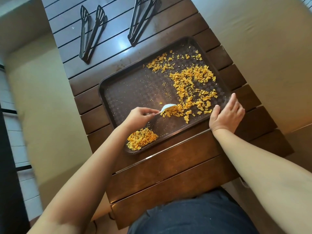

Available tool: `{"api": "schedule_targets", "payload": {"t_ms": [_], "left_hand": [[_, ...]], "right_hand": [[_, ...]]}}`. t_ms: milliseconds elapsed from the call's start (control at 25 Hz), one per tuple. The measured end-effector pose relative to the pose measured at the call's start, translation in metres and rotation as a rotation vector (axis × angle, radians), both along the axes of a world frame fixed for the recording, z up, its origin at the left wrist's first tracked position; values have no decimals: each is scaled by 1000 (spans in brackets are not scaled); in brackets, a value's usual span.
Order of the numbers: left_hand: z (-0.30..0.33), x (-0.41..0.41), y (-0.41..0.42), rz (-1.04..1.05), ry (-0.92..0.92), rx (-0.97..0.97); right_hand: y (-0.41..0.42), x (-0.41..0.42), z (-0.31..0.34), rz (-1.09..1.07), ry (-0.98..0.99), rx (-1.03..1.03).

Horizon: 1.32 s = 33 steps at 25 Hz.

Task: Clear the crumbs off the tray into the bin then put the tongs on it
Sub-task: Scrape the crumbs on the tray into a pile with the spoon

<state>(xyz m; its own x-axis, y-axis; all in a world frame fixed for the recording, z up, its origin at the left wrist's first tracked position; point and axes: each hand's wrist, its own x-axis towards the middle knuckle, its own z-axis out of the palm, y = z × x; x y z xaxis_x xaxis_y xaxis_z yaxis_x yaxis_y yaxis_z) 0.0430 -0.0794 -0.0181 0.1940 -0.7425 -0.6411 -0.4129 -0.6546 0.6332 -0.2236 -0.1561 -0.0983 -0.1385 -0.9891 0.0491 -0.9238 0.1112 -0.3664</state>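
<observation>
Tongs (143,17) run past top edge; spoon (168,108) handle hidden.

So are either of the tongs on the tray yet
No, both tongs lie on the slatted table beyond the tray.

Left hand (141,114) pinching — right hand (226,114) flat, fingers straight.

- The tray's (108,92) left half is bare but for fine specks, open to a sweep.
- Crumbs (190,81) crowd its right and far side; a heap (141,139) fills the near-left corner.
- The right hand (226,114) blocks the tray's right rim; the left hand (140,114) with a white spoon (167,107) sits mid-tray.
- Two tongs (89,32) (141,21) lie on the desk (168,168) beyond, with open slats between them.
</observation>
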Motion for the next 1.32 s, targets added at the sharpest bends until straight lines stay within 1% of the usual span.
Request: {"api": "schedule_targets", "payload": {"t_ms": [120, 200, 280, 360, 440, 600, 640, 680, 760, 840, 920, 1000, 1080, 1200, 1280, 1320], "left_hand": [[-2, 4, -13, 184, -59, -96], [-3, 3, -21, 241, -97, -116], [-2, -4, -24, 153, -56, -85], [0, -12, -21, -31, -40, -39], [1, -15, -16, -191, -71, 5], [8, 1, -5, -358, -100, 137], [11, 5, -3, -352, -81, 154], [13, 9, -3, -303, -53, 138], [12, 11, -6, -124, -25, 42], [7, 10, -12, 44, -54, -42], [3, 8, -15, 104, -82, -56], [0, 7, -11, 41, -85, -22], [1, 7, -3, -78, -87, 23], [8, 13, 6, -218, -135, 88], [12, 20, 9, -217, -135, 88], [12, 22, 10, -153, -113, 54]], "right_hand": [[-1, 0, 1, -7, 9, -8], [0, 0, 1, -7, 9, -3], [0, 0, 1, -6, 7, -1], [-1, 0, 1, -8, 2, -3], [0, 0, 1, -8, 7, -2], [-1, -1, 0, -6, 11, 1], [-1, -1, 0, -5, 6, -1], [-1, -1, 1, -5, 1, -2], [0, -1, 0, -5, 3, -4], [-1, -1, 0, -1, 5, -4], [-1, -1, 0, 0, 3, -1], [-1, -1, 0, 1, 7, -3], [-1, -1, 0, -2, 8, -9], [-1, -1, 0, 0, 7, -10], [-1, -1, -1, 1, 10, -10], [-1, -1, -1, 0, 9, -10]]}}
